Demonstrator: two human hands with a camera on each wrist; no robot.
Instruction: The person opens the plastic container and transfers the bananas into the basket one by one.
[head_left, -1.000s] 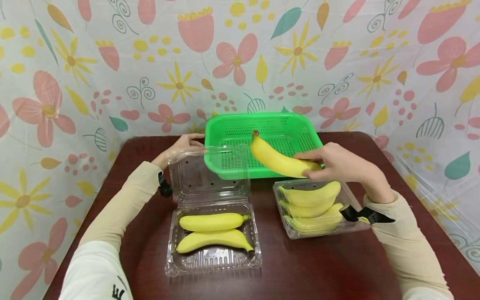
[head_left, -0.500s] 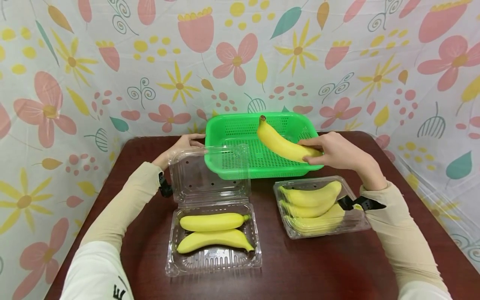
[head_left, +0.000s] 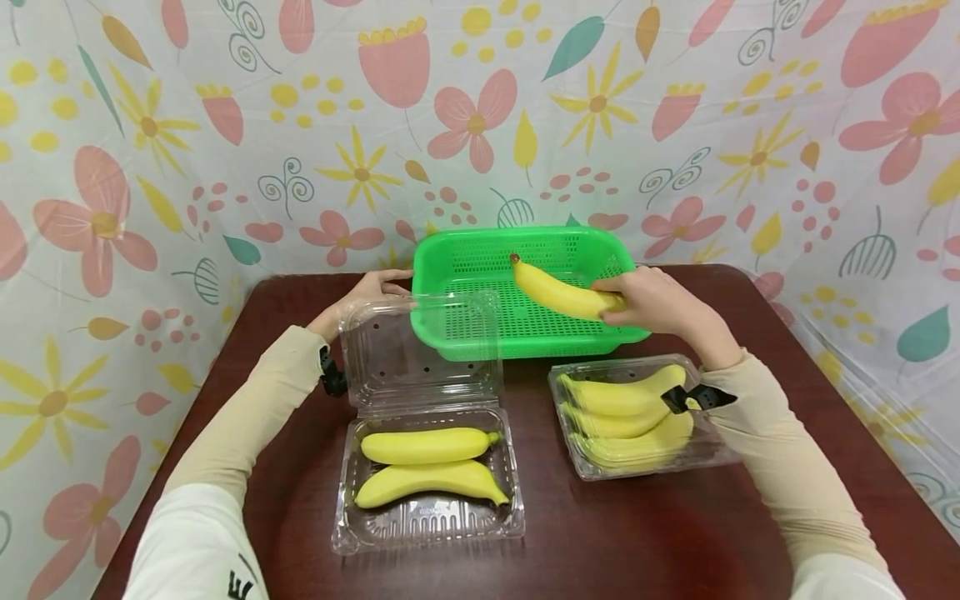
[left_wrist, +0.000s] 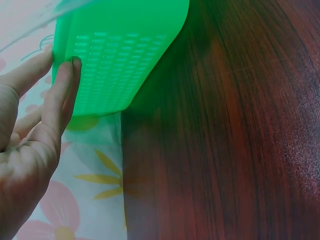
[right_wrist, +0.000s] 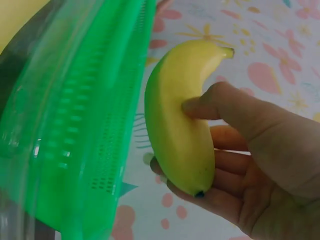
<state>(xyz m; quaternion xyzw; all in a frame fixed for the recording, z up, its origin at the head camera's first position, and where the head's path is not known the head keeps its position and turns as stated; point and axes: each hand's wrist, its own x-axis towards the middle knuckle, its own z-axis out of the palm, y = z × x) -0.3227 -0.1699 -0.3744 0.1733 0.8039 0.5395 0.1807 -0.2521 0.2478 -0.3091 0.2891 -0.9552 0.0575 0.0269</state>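
Note:
My right hand (head_left: 651,298) holds a yellow banana (head_left: 564,293) by its lower end, above the green plastic basket (head_left: 525,348). The banana tilts, its brown stem up and to the left. In the right wrist view the thumb presses one side of the banana (right_wrist: 182,115) and the fingers lie behind it. My left hand (head_left: 372,287) is at the basket's left end. The left wrist view shows its fairly straight fingers (left_wrist: 59,95) touching the basket's outer wall (left_wrist: 117,65).
An open clear clamshell box (head_left: 427,533) with two bananas (head_left: 427,446) sits in front of the basket, its raised lid (head_left: 420,350) overlapping the basket's left corner. To the right lies a closed clamshell (head_left: 600,475) with several bananas (head_left: 626,400). A flowered cloth (head_left: 480,117) hangs behind the table (head_left: 585,533).
The right hand has raised the banana, then carried it left and slightly down over the basket. The left hand, basket and both boxes stay in place.

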